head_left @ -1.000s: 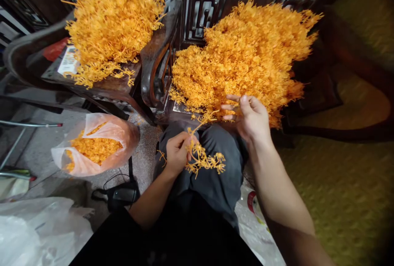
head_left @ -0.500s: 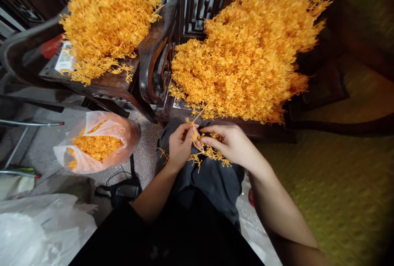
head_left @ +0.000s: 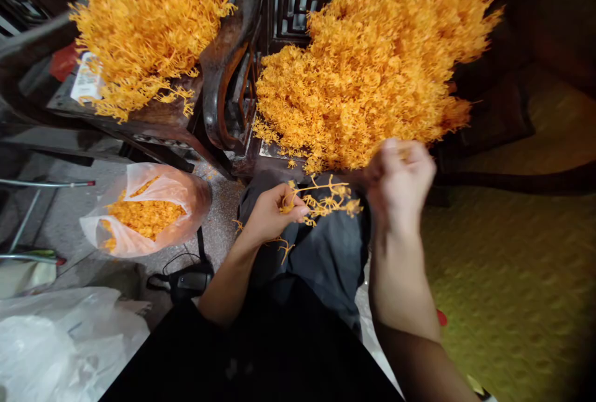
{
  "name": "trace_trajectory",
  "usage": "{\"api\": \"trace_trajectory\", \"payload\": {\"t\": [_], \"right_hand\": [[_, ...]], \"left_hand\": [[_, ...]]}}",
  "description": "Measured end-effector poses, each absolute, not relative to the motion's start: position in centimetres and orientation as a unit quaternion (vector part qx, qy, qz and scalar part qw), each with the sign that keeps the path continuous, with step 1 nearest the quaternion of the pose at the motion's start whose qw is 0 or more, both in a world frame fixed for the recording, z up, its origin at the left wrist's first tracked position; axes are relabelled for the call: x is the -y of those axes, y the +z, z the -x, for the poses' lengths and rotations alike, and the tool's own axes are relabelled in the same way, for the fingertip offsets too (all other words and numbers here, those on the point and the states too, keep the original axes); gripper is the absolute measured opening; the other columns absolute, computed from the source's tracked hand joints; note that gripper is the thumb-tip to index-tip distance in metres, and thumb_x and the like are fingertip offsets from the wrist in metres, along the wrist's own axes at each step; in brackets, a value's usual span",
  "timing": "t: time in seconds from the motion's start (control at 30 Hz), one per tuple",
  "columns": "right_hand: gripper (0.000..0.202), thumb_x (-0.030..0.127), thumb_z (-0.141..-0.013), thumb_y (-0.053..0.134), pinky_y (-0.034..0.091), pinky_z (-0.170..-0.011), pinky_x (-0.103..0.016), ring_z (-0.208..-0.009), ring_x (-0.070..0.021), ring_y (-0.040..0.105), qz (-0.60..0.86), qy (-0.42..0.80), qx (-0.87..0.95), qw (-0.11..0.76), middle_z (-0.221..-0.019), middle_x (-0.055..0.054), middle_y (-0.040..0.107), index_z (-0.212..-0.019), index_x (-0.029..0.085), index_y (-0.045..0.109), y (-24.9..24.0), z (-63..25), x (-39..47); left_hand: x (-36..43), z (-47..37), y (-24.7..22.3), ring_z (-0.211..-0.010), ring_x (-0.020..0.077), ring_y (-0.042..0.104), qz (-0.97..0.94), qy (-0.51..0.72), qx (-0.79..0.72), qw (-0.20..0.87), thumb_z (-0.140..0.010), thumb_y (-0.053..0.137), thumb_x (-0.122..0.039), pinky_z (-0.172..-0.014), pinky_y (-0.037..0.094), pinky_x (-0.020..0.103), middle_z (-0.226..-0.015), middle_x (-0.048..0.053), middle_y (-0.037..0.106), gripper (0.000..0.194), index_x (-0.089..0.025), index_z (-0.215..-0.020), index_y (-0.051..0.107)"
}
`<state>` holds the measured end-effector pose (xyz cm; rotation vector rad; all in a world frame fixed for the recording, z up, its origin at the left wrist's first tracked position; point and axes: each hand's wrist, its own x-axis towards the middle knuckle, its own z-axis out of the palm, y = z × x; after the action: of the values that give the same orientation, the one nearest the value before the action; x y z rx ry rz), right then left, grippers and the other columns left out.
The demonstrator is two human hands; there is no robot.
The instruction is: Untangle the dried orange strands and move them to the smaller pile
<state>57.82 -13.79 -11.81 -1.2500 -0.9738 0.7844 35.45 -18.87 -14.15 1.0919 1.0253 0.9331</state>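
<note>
left hand grip: thumb and fingers pinching orange sprig above the knees | right hand grip: curled, blurred, cannot tell whether closed | handling: likely light, springy, brittle tips; hold by main stem | edges: chair seat front just beyond, pile overhanging; room over lap

The bare left hand pinches, thumb pressed toward its fingers; the bare right hand, blurred, is farther forward with curled fingers, its bare forearm extended.
</note>
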Motion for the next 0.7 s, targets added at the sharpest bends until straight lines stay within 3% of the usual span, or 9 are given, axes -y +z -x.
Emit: {"api": "trace_trajectory", "payload": {"t": [0.07, 0.13, 0.23, 0.33, 0.4, 0.47, 0.57, 0.63, 0.7], "right_hand": [[0.031, 0.037, -0.088, 0.076, 0.032, -0.042, -0.023, -0.05, -0.0114, 0.055, 0.52, 0.297, 0.38, 0.705, -0.081, -0.003, 0.068, -0.084, 0.024, 0.048, -10.3, -59.4, 13.8], [0.026, 0.03, -0.088, 0.077, 0.038, -0.044, -0.024, -0.062, -0.014, 0.064, 0.508, 0.294, 0.398, 0.705, -0.105, -0.011, 0.073, -0.085, 0.022, 0.052, -8.9, -59.9, 15.3], [0.016, 0.029, -0.094, 0.072, 0.043, -0.046, -0.025, -0.061, -0.0141, 0.062, 0.505, 0.359, 0.46, 0.635, -0.091, -0.005, 0.07, -0.107, 0.024, 0.064, -8.6, -58.5, 19.0], [0.039, 0.037, -0.1, 0.064, 0.044, -0.05, -0.026, -0.058, -0.013, 0.056, 0.566, 0.396, 0.525, 0.497, -0.078, 0.0, 0.062, -0.137, 0.026, 0.064, -10.3, -56.0, 21.3], [0.044, 0.044, -0.099, 0.064, 0.051, -0.063, -0.03, -0.07, -0.0154, 0.061, 0.587, 0.377, 0.573, 0.429, -0.085, -0.003, 0.065, -0.137, 0.022, 0.066, -11.7, -54.3, 21.4], [0.036, 0.046, -0.098, 0.065, 0.053, -0.074, -0.032, -0.081, -0.0176, 0.064, 0.567, 0.378, 0.604, 0.413, -0.09, -0.005, 0.067, -0.121, 0.019, 0.071, -12.6, -52.9, 20.6], [0.03, 0.046, -0.099, 0.063, 0.05, -0.065, -0.027, -0.069, -0.0125, 0.058, 0.563, 0.37, 0.546, 0.498, -0.078, -0.002, 0.061, -0.088, 0.019, 0.062, -13.2, -52.4, 19.0], [0.035, 0.049, -0.099, 0.063, 0.045, -0.052, -0.022, -0.054, -0.0086, 0.049, 0.569, 0.311, 0.44, 0.621, -0.067, 0.004, 0.051, -0.083, 0.021, 0.051, -13.1, -53.4, 17.9], [0.036, 0.052, -0.098, 0.064, 0.043, -0.045, -0.019, -0.049, -0.007, 0.048, 0.551, 0.257, 0.346, 0.715, -0.068, 0.007, 0.049, -0.087, 0.023, 0.047, -12.8, -54.9, 17.3]], "left_hand": [[19.0, -35.8, -14.3, -0.064, 0.0112, 0.069, -0.435, 0.455, -0.444, 0.638, -0.078, 0.085, -0.034, -0.067, 0.055, 0.024, -0.074, -0.001, 0.071, 0.034, -0.017, -0.079, 0.055], [19.0, -36.3, -14.5, -0.07, 0.0139, 0.074, -0.378, 0.502, -0.44, 0.641, -0.078, 0.086, -0.037, -0.074, 0.06, 0.029, -0.084, -0.001, 0.072, 0.039, -0.017, -0.083, 0.053], [18.9, -36.8, -14.5, -0.075, 0.0162, 0.077, -0.323, 0.531, -0.427, 0.656, -0.074, 0.089, -0.035, -0.078, 0.063, 0.032, -0.09, -0.001, 0.071, 0.043, -0.018, -0.086, 0.051], [18.9, -37.0, -14.3, -0.07, 0.0125, 0.074, -0.294, 0.557, -0.417, 0.655, -0.072, 0.09, -0.027, -0.075, 0.06, 0.028, -0.086, -0.003, 0.07, 0.045, -0.019, -0.082, 0.047], [18.9, -36.9, -14.1, -0.068, 0.0102, 0.07, -0.28, 0.567, -0.411, 0.657, -0.071, 0.09, -0.025, -0.072, 0.057, 0.026, -0.085, -0.004, 0.069, 0.045, -0.019, -0.082, 0.047], [19.0, -36.9, -14.0, -0.067, 0.0084, 0.066, -0.281, 0.564, -0.406, 0.662, -0.07, 0.091, -0.026, -0.07, 0.053, 0.023, -0.082, -0.004, 0.067, 0.043, -0.018, -0.084, 0.05], [19.3, -36.9, -14.0, -0.066, 0.0067, 0.059, -0.29, 0.54, -0.387, 0.688, -0.071, 0.092, -0.027, -0.064, 0.046, 0.021, -0.078, -0.003, 0.063, 0.038, -0.017, -0.086, 0.058], [19.4, -36.9, -14.0, -0.065, 0.0065, 0.056, -0.27, 0.526, -0.368, 0.718, -0.072, 0.092, -0.028, -0.061, 0.042, 0.021, -0.077, -0.002, 0.061, 0.036, -0.016, -0.086, 0.06], [19.4, -36.9, -14.0, -0.065, 0.0067, 0.056, -0.23, 0.524, -0.352, 0.741, -0.071, 0.092, -0.026, -0.059, 0.04, 0.021, -0.077, -0.002, 0.061, 0.037, -0.016, -0.085, 0.059]]}}
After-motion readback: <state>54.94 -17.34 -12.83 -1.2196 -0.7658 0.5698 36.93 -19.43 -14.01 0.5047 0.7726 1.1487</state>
